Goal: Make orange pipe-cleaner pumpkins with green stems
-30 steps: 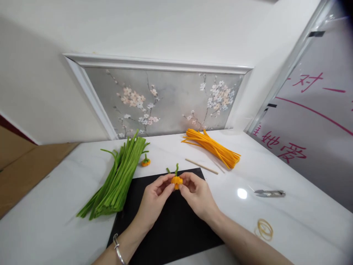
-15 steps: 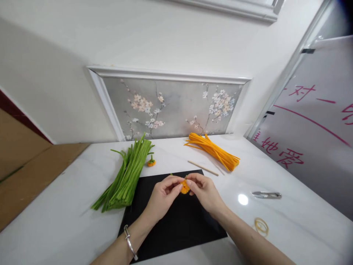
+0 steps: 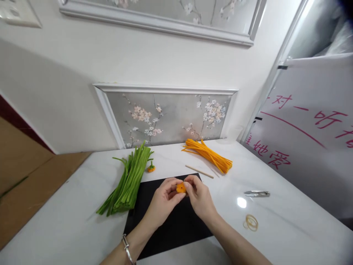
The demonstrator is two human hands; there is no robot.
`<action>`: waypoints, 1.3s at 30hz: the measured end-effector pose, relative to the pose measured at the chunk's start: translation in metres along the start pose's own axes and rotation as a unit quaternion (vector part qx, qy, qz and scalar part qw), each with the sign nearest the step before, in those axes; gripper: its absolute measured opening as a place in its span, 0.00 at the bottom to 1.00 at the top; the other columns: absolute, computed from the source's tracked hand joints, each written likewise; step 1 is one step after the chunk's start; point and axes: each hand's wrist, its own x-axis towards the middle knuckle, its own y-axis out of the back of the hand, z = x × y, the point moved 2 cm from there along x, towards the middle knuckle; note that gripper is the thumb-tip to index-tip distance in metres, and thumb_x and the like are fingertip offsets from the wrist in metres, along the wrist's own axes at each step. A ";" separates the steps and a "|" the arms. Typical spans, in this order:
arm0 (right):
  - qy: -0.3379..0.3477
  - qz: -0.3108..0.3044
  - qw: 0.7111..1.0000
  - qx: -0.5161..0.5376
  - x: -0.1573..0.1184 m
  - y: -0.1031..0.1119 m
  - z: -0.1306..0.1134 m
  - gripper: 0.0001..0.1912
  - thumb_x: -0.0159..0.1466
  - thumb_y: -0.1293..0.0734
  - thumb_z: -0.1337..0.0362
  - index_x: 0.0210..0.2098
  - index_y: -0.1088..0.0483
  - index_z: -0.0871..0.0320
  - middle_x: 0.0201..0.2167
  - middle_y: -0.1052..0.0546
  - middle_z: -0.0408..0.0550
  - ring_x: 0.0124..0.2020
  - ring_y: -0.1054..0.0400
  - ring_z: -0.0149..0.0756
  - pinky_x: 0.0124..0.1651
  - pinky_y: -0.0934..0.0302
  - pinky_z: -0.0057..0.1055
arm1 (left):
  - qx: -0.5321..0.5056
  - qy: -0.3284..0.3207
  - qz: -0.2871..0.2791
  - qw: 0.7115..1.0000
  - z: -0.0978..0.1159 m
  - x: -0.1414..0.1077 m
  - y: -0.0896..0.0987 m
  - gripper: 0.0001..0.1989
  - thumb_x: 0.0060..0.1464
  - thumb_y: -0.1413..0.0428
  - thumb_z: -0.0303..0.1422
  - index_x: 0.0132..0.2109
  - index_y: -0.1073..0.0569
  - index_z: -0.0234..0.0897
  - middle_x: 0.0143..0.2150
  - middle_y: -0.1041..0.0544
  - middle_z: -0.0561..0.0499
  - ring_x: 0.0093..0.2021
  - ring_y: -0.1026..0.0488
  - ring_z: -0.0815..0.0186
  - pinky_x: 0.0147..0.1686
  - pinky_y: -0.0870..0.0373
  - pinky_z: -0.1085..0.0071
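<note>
Between my two hands is a small orange pipe-cleaner pumpkin (image 3: 181,188), its ridged side with a dark centre facing me. My left hand (image 3: 165,198) pinches it from the left with thumb and fingers. From the right, the thumb and fingers of my right hand (image 3: 199,194) close on its edge. Both hands are above a black mat (image 3: 171,232). A similar small orange pumpkin with a green stem (image 3: 151,168) sits behind the mat. To the left lies a bundle of green pipe cleaners (image 3: 129,182), its edge over the mat's corner.
A bundle of orange pipe cleaners (image 3: 209,155) lies at the back right, with a thin wooden stick (image 3: 199,171) in front of it. Thread snips (image 3: 257,193) and coiled gold wire (image 3: 251,223) rest on the white table (image 3: 289,224). Cardboard (image 3: 35,180) is at the left.
My fingers have shifted around the orange pumpkin, which is turned and partly covered differently. The camera view has tilted up and turned slightly right. The things on the table stay in place.
</note>
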 end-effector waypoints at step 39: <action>-0.115 -0.024 0.983 0.140 -0.013 -0.020 0.022 0.14 0.60 0.32 0.52 0.33 0.35 0.57 0.28 0.28 0.42 0.26 0.34 0.30 0.32 0.36 0.29 | -0.156 0.125 0.092 0.976 -0.027 -0.020 0.003 0.11 0.49 0.37 0.34 0.41 0.25 0.37 0.38 0.23 0.51 0.41 0.25 0.64 0.43 0.28 0.69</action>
